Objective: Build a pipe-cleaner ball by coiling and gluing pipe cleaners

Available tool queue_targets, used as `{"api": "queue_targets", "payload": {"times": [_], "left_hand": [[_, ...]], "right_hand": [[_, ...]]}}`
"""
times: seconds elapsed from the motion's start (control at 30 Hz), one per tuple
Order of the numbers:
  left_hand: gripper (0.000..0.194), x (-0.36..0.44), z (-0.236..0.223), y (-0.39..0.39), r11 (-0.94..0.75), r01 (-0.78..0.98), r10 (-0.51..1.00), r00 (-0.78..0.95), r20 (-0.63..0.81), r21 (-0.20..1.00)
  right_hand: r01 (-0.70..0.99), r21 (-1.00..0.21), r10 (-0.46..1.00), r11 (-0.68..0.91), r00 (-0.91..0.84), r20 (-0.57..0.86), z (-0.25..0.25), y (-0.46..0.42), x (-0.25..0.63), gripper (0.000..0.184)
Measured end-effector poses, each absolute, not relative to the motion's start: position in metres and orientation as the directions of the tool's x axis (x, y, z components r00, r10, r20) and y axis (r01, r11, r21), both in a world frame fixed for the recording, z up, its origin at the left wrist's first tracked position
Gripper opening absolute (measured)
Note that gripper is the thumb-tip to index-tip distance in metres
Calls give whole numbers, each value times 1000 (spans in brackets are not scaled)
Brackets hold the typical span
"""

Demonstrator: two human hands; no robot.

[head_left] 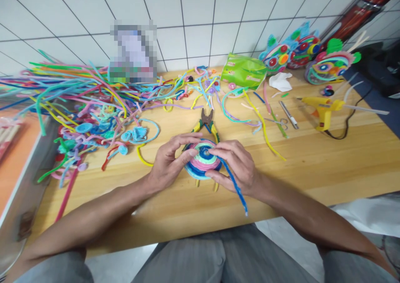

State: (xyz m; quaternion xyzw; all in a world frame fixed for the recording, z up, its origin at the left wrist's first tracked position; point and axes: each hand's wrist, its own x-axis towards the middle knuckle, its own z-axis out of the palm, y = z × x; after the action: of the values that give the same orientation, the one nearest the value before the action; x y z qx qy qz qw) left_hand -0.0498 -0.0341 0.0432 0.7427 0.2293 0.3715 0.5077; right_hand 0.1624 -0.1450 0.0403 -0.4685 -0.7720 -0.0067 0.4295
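Between my two hands is a round coil of pipe cleaners (204,164), ringed in blue, pink, mint and light blue. My left hand (173,158) grips its left side, thumb on the upper face. At its right edge my right hand (236,164) is closed, with fingertips at the blue centre and thumb on the near rim. A loose blue pipe cleaner end (235,183) trails from the coil past my right fingers toward the table's front edge. Pliers (206,118) with yellow-green handles lie beneath and behind the coil, partly hidden by it.
A tangled heap of pipe cleaners (78,95) covers the left of the wooden table (296,166). Toward the right lie a yellow glue gun (323,108), a utility knife (289,114) and small scissors (278,121). Decorated masks (328,66) and a green packet (243,71) stand along the tiled wall.
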Motion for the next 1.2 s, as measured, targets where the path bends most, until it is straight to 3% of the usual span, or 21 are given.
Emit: {"api": "queue_targets", "payload": {"times": [0.13,0.27,0.47,0.67,0.83,1.2], "left_hand": [[24,-45,44,-34,-211,-40,795,575,195,977],[20,-43,46,-35,-181,-41,776,608,168,983],[14,-48,47,-41,-318,-61,704,653,279,946],[29,-58,46,-35,-369,-75,630,713,309,926],[45,-58,45,-25,-537,-120,487,765,423,835],[28,-58,42,-26,-745,-85,416,716,560,662]], "right_hand": [[733,-391,718,557,-189,670,39,-145,162,52],[735,-385,717,558,-193,670,39,-145,162,52],[745,-369,709,556,-194,678,41,-145,161,51],[731,-387,712,562,-190,676,40,-145,161,50],[734,-383,712,561,-192,675,39,-145,162,50],[737,-377,715,562,-203,669,41,-145,162,52]]}}
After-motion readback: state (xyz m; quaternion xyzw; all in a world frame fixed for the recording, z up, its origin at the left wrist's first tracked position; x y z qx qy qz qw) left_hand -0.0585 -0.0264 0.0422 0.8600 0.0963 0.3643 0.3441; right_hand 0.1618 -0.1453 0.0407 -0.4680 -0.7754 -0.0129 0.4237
